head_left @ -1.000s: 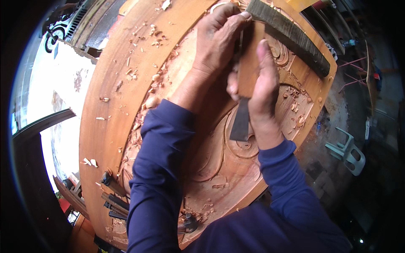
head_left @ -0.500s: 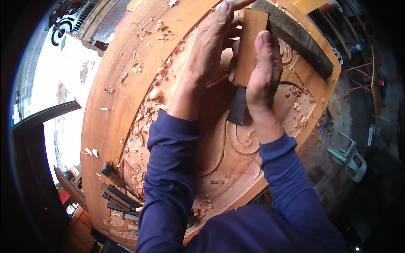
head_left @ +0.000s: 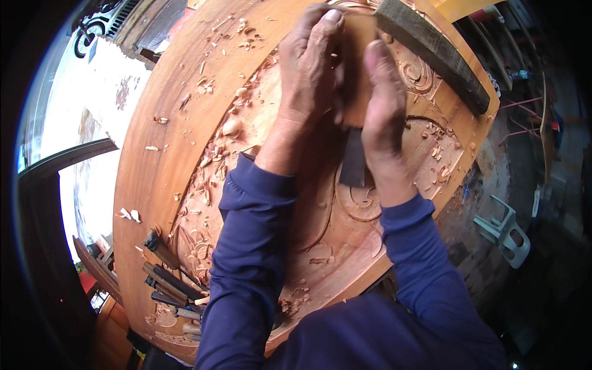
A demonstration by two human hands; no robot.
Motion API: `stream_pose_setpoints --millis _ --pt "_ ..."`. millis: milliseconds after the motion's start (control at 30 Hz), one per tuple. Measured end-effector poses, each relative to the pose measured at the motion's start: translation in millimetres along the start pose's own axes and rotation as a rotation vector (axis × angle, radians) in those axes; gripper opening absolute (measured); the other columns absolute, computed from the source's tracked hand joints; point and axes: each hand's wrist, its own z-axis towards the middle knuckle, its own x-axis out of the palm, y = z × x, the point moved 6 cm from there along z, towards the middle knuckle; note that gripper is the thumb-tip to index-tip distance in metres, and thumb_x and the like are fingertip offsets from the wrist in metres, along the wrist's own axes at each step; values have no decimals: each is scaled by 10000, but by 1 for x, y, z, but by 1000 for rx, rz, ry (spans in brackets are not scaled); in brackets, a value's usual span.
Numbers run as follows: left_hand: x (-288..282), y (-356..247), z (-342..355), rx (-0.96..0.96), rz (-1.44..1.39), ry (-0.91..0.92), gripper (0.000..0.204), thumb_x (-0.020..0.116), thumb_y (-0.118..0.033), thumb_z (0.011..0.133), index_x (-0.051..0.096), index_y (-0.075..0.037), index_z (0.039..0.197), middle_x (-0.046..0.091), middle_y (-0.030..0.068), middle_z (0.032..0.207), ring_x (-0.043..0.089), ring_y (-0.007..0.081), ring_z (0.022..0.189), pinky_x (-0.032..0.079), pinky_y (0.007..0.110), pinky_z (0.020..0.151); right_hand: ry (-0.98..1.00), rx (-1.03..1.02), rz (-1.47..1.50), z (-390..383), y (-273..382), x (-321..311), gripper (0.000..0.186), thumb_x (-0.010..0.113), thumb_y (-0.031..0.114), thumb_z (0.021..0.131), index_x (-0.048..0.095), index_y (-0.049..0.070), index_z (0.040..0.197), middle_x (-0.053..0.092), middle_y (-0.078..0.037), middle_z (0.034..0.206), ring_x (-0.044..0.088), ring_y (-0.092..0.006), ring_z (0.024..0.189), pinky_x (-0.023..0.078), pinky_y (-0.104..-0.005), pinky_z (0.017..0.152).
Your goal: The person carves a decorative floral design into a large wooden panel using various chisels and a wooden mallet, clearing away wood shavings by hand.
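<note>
Between my hands is an oblong orange-brown wooden block, with a flat dark strip sticking out of its near end. I cannot tell what kind of tool it is. My left hand is closed at the block's left side, thumb pointing up along it and fingers partly hidden. On the other side my right hand grips the block, slightly smeared by motion, with its thumb upright. Below them lies a carved wooden panel with scroll relief and a raised plain border, strewn with shavings.
A dark, weathered length of timber lies across the panel's far right. Several carving tools are bunched at its near left. A pale green plastic chair stands on the floor at right; a bicycle wheel shows at far left.
The wooden block and its dark strip have turned a little and moved slightly nearer. My left hand has shifted left and down at the block's far end. My right hand has moved slightly.
</note>
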Motion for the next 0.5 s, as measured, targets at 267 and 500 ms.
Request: stream_pose_setpoints --millis 267,500 --pt "37 -28 7 -423 -265 117 403 551 -381 1149 613 -103 1435 715 80 1188 672 116 1016 533 284 863 -69 -43 -55 2 6 -9 447 468 375 1160 640 5 1343 736 -93 1103 708 -165 951 578 -303 852" --pt "7 0 8 -220 -322 -37 150 680 -201 1043 663 -77 1126 688 8 971 616 65 860 476 205 758 53 -47 62 -6 11 26 474 551 263 1152 546 -17 1534 697 -73 1321 654 -125 1174 513 -274 1042"
